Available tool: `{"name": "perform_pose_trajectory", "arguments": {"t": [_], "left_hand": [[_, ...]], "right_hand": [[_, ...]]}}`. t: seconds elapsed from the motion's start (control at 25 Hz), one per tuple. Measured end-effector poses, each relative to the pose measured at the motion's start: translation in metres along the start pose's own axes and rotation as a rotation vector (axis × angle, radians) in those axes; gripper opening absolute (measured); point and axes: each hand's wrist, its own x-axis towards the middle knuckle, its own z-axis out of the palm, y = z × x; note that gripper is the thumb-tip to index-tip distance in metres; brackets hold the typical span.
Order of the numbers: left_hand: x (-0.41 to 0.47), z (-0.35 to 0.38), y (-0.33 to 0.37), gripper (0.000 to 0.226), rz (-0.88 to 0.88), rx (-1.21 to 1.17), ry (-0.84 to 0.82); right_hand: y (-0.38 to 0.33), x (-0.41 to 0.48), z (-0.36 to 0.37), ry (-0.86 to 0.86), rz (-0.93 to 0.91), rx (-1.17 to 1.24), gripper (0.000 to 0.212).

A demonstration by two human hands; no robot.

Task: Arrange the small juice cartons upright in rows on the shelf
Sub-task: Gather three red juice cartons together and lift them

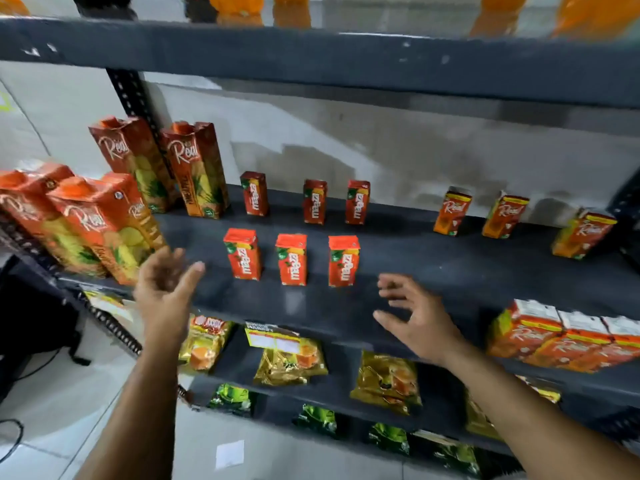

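Small red Maaza cartons stand upright on the dark shelf point(433, 271) in two rows of three: a front row point(292, 259) and a back row point(314, 201). To the right stand three small orange Real cartons point(505, 216), also upright, the rightmost point(583, 234) set closer to the front. My left hand point(166, 292) hovers open at the shelf's front edge, left of the front row. My right hand point(415, 317) is open with fingers spread, just below and right of the front row. Neither hand touches a carton.
Tall Real cartons point(194, 168) stand at the shelf's left end, two at the back and two nearer point(100, 223). A pack of small Real cartons point(561, 334) sits at the right front. Lower shelves hold gold point(386, 382) and green pouches point(318, 420). An upper shelf beam point(311, 53) overhangs.
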Motion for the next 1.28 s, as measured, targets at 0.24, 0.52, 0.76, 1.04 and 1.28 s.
{"name": "perform_pose_trajectory", "arguments": {"t": [0.24, 0.52, 0.76, 1.04, 1.28], "left_hand": [[0.076, 0.027, -0.03, 0.109, -0.223, 0.208, -0.723], [0.074, 0.064, -0.033, 0.053, -0.27, 0.283, -1.038], [0.065, 0.069, -0.032, 0.046, -0.314, 0.248, -1.022], [0.056, 0.039, -0.025, 0.046, -0.34, 0.29, -1.056], [0.054, 0.03, -0.021, 0.054, -0.313, 0.39, -1.083]], "right_hand": [[-0.012, 0.086, 0.032, -0.027, 0.215, 0.106, 0.095], [-0.025, 0.105, 0.08, -0.038, 0.281, 0.067, 0.053], [-0.032, 0.1, 0.097, -0.049, 0.303, 0.08, 0.058], [-0.043, 0.072, 0.131, 0.077, 0.412, -0.031, 0.052], [-0.043, 0.063, 0.134, 0.078, 0.441, -0.054, 0.056]]}}
